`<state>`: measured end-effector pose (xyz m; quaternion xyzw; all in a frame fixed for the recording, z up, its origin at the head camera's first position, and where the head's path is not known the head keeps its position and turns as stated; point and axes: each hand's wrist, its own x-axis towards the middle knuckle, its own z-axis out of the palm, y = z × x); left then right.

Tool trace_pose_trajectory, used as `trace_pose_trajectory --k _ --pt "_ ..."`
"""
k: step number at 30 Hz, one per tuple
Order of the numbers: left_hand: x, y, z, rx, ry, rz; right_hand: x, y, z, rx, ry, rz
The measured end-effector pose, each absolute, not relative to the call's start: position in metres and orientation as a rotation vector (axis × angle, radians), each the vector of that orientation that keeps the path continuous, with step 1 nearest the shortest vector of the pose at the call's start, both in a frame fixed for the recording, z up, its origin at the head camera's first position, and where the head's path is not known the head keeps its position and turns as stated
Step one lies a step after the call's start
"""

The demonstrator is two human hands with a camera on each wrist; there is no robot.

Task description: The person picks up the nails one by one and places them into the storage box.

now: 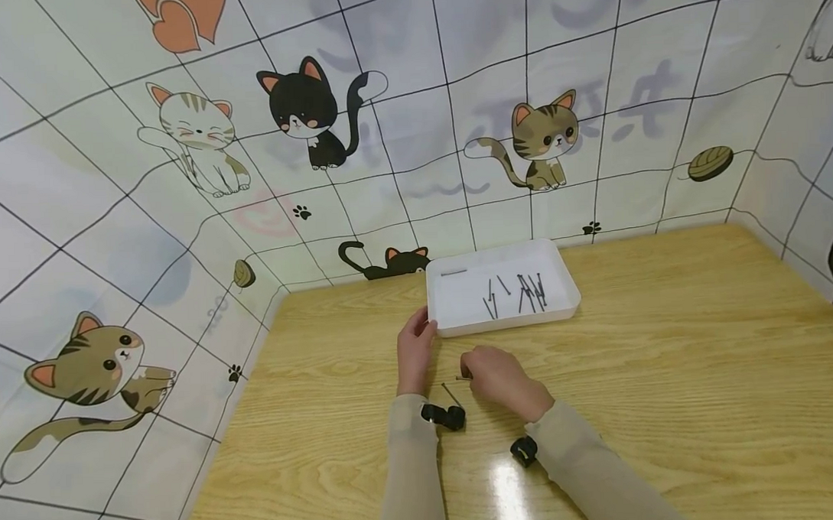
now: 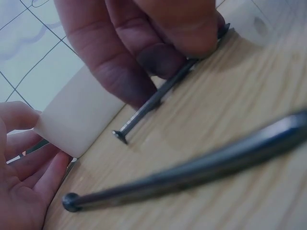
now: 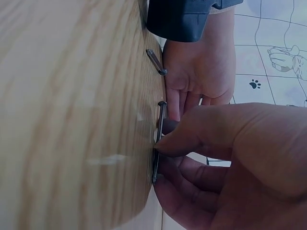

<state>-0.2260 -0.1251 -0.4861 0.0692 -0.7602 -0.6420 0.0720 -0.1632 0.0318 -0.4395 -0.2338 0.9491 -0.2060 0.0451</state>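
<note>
In the head view my right hand (image 1: pixel 499 376) pinches a nail (image 1: pixel 464 378) low over the table, in front of a white tray (image 1: pixel 453 308). The right wrist view shows this nail (image 3: pixel 160 122) between thumb and fingertips, its head sticking out past them. Another nail (image 1: pixel 452 395) lies on the table beside my left wrist; it looms large, head to the left, in the left wrist view (image 2: pixel 192 177). My left hand (image 1: pixel 416 352) holds the tray's near left corner, thumb at the front and fingers along the side. Several dark nails (image 1: pixel 528 293) lie inside the tray.
The wooden table (image 1: pixel 668 374) carries the tray close to its back edge. Behind stands a wall covering (image 1: pixel 426 137) with a grid and cartoon cats. Black wrist cameras (image 1: pixel 444 417) sit on both sleeves, the left one close to the loose nail.
</note>
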Motion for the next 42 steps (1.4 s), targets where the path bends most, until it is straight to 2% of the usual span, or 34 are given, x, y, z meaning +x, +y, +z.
trace_pose_trajectory --k 21,24,42 --pt "-0.222 -0.127 -0.482 0.169 -2.276 -1.964 -0.168 0.035 -0.442 -0.628 2.883 -0.664" --pt "-0.227 -0.128 -0.491 0.183 -2.265 -1.952 -0.168 0.038 -0.443 -0.634 2.897 -0.702" --pt "-0.228 -0.126 -0.489 0.187 -2.273 -1.928 -0.183 0.053 -0.449 -0.72 2.902 -0.85"
